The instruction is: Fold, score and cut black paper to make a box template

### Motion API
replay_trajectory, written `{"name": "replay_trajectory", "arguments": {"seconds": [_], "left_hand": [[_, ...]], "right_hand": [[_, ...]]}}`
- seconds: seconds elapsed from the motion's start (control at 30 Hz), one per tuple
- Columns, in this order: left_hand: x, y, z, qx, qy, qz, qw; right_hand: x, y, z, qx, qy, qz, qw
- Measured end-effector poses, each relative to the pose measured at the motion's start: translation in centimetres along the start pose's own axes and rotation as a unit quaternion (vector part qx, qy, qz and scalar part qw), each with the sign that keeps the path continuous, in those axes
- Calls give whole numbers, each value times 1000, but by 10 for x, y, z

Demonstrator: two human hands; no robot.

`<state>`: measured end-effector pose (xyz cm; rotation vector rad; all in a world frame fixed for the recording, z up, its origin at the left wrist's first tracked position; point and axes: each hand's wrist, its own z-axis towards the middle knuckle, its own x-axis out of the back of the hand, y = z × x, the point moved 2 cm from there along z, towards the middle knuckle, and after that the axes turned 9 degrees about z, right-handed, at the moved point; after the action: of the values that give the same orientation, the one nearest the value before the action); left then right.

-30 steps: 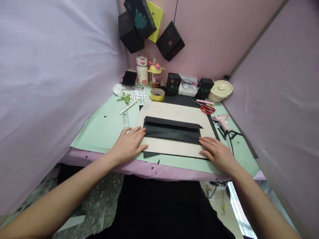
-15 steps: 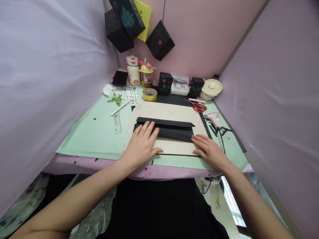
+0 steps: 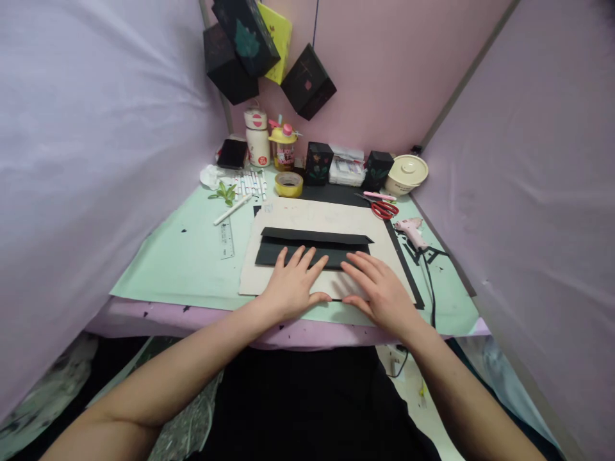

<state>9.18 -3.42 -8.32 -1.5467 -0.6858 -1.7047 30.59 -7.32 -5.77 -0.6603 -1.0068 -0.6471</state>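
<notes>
A folded sheet of black card (image 3: 278, 250) lies on a white board (image 3: 259, 278) near the table's front edge. Its far flap stands partly raised along a crease. My left hand (image 3: 294, 282) rests flat with fingers spread, fingertips on the card's near part. To the right, my right hand (image 3: 379, 288) is open too, its fingertips at the card's near edge. The two thumbs point toward each other, a small gap apart. Part of the card's near edge is hidden under my fingers.
Red-handled scissors (image 3: 383, 210), a pink glue gun (image 3: 412, 232) with its cord and black scraps lie right. A yellow tape roll (image 3: 289, 184), white markers (image 3: 250, 184) and a clear ruler (image 3: 227, 240) are behind and left. Black boxes (image 3: 308, 82) hang above.
Both hands have slid inward along the card and now sit closer together. The card's near flap, lifted before, now lies flatter under my fingers.
</notes>
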Motion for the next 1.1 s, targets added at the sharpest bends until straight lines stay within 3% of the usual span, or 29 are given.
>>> {"name": "replay_trajectory", "arguments": {"seconds": [0.17, 0.27, 0.53, 0.77, 1.1], "left_hand": [[-1, -1, 0, 4, -1, -14, 1000], [-2, -1, -1, 7, 6, -22, 1000], [-2, -8, -5, 6, 0, -34, 999], [-3, -26, -14, 50, -18, -26, 998], [-5, -26, -15, 48, -12, -25, 998]], "right_hand": [[-35, -1, 15, -29, -63, 4, 998], [-44, 6, 13, -38, -71, 4, 997], [-45, 5, 9, -38, -71, -2, 997], [-46, 5, 9, -36, -69, -11, 997], [-45, 5, 8, -33, -74, -17, 997]]}}
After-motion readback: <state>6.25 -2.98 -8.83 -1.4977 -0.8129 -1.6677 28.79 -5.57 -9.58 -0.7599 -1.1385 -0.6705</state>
